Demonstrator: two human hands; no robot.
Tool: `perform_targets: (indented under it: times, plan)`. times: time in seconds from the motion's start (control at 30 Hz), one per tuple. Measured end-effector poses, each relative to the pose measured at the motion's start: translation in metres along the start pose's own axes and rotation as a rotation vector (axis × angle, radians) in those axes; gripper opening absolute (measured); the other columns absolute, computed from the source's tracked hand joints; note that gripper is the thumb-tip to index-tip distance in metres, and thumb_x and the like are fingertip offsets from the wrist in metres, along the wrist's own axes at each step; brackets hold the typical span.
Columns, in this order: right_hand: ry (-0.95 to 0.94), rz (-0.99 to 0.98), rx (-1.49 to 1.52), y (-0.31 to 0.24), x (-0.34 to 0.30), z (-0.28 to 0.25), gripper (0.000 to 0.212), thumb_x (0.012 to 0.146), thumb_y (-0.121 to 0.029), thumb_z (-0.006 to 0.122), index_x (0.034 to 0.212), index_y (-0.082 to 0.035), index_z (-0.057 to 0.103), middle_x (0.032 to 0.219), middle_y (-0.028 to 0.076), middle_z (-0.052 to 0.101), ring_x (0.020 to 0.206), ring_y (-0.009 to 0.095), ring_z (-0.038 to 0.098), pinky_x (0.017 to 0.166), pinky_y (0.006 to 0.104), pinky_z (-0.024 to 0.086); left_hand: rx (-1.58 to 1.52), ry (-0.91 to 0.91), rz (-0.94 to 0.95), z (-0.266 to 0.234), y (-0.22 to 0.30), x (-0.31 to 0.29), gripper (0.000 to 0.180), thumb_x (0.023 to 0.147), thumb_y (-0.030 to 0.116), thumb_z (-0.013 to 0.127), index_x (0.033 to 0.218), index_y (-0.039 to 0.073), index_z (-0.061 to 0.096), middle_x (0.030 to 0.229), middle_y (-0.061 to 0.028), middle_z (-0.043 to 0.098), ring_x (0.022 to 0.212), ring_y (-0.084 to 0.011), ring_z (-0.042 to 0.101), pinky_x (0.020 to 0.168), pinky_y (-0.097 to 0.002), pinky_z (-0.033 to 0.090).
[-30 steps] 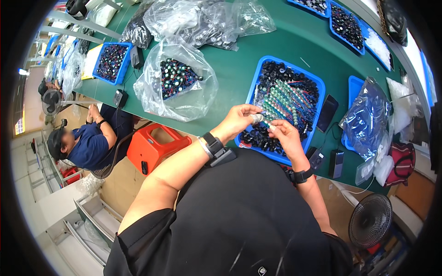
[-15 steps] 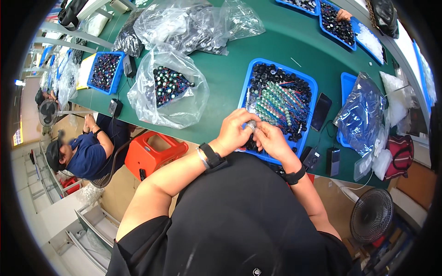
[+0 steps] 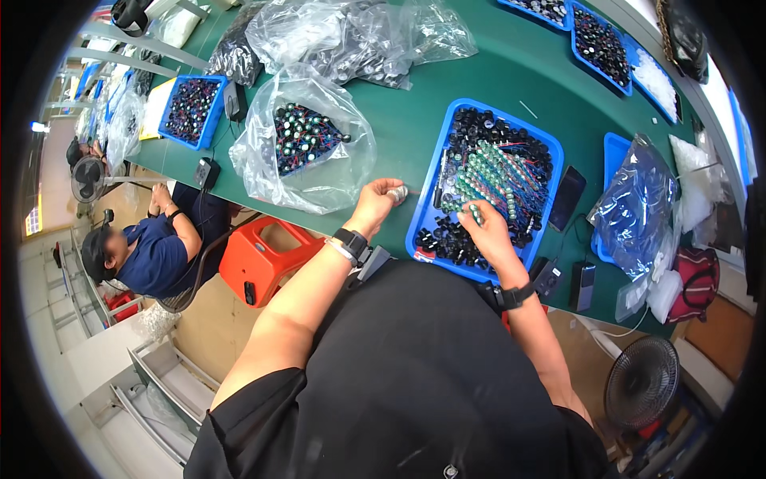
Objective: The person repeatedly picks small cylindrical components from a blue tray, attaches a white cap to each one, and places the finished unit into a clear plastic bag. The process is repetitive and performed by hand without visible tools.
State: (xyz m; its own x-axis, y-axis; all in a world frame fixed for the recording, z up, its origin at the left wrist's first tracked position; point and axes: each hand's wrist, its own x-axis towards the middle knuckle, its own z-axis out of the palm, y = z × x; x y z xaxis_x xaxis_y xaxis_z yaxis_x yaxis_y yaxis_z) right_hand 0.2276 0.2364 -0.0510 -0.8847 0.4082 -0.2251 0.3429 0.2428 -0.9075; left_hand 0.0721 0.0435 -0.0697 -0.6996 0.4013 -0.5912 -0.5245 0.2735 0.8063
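Note:
My left hand [image 3: 372,209] is closed on a small silvery round piece [image 3: 397,195], just left of the tray's edge. Over the blue tray [image 3: 420,209], my right hand [image 3: 490,236] pinches at a small green-topped round part [image 3: 476,212], one of those with thin wires. In the tray lies a bundle of green round parts with red and blue wires [image 3: 496,177], laid in rows. Black round caps [image 3: 471,128] are heaped around this bundle. Part of the tray's contents is hidden by my right hand.
An open clear bag of wired round parts [image 3: 307,140] stands left of the tray. Right of it lie a phone [image 3: 567,198] and a small dark box [image 3: 582,285]. More blue trays [image 3: 191,112] and filled plastic bags [image 3: 335,44] line the table. A person [image 3: 159,259] sits at left, beside a red stool [image 3: 267,259].
My hands were together at the tray's near left edge. Now they are apart: the left has moved left with the silvery piece, the right to the wired parts. Another person's hand left the far tray.

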Motion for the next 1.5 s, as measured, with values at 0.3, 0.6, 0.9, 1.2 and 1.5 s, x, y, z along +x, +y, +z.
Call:
perform_targets:
  times: [0.3, 0.6, 0.9, 1.2, 1.5]
  plan:
    - [0.131, 0.134, -0.324, -0.005, 0.063, 0.068, 0.043, 0.081, -0.027, 0.063, 0.110, 0.004, 0.056, 0.096, 0.024, 0.063, 0.093, 0.038, 0.061, 0.083, 0.0432, 0.046, 0.726, 0.195, 0.375, -0.005, -0.044, 0.000, 0.022, 0.082, 0.014, 0.066, 0.102, 0.006, 0.066, 0.089, -0.0110, 0.056, 0.082, -0.0234, 0.056, 0.075, -0.0332, 0.046]
    - [0.015, 0.126, -0.319, -0.039, 0.050, 0.053, 0.029, 0.084, -0.026, 0.055, 0.103, -0.004, 0.060, 0.080, 0.016, 0.064, 0.073, 0.033, 0.062, 0.067, 0.0414, 0.047, 0.593, 0.205, 0.468, -0.024, -0.059, -0.002, 0.037, 0.081, 0.006, 0.060, 0.118, 0.008, 0.056, 0.097, -0.0128, 0.055, 0.089, -0.0297, 0.055, 0.081, -0.0362, 0.045]
    - [-0.216, -0.229, -0.618, -0.051, 0.028, 0.071, 0.025, 0.084, -0.021, 0.054, 0.104, -0.007, 0.062, 0.085, 0.015, 0.066, 0.074, 0.034, 0.064, 0.069, 0.0431, 0.049, 0.780, 0.213, 0.517, -0.014, -0.047, -0.008, 0.040, 0.069, 0.005, 0.068, 0.108, 0.013, 0.063, 0.093, -0.0085, 0.055, 0.091, -0.0281, 0.051, 0.083, -0.0376, 0.042]
    - [-0.216, -0.265, -0.754, -0.046, 0.029, 0.079, 0.020, 0.084, -0.021, 0.056, 0.100, -0.010, 0.061, 0.075, 0.013, 0.065, 0.066, 0.032, 0.063, 0.063, 0.0431, 0.049, 0.769, 0.238, 0.506, -0.013, -0.049, -0.005, 0.037, 0.068, 0.003, 0.067, 0.104, 0.014, 0.064, 0.093, -0.0077, 0.054, 0.092, -0.0279, 0.051, 0.084, -0.0381, 0.041]
    - [-0.217, -0.286, -0.803, -0.048, 0.028, 0.082, 0.018, 0.083, -0.019, 0.056, 0.096, -0.007, 0.060, 0.066, 0.013, 0.063, 0.060, 0.032, 0.062, 0.058, 0.0418, 0.049, 0.794, 0.225, 0.479, -0.014, -0.047, -0.006, 0.033, 0.069, 0.008, 0.068, 0.102, 0.016, 0.065, 0.094, -0.0066, 0.054, 0.095, -0.0270, 0.051, 0.085, -0.0383, 0.041]
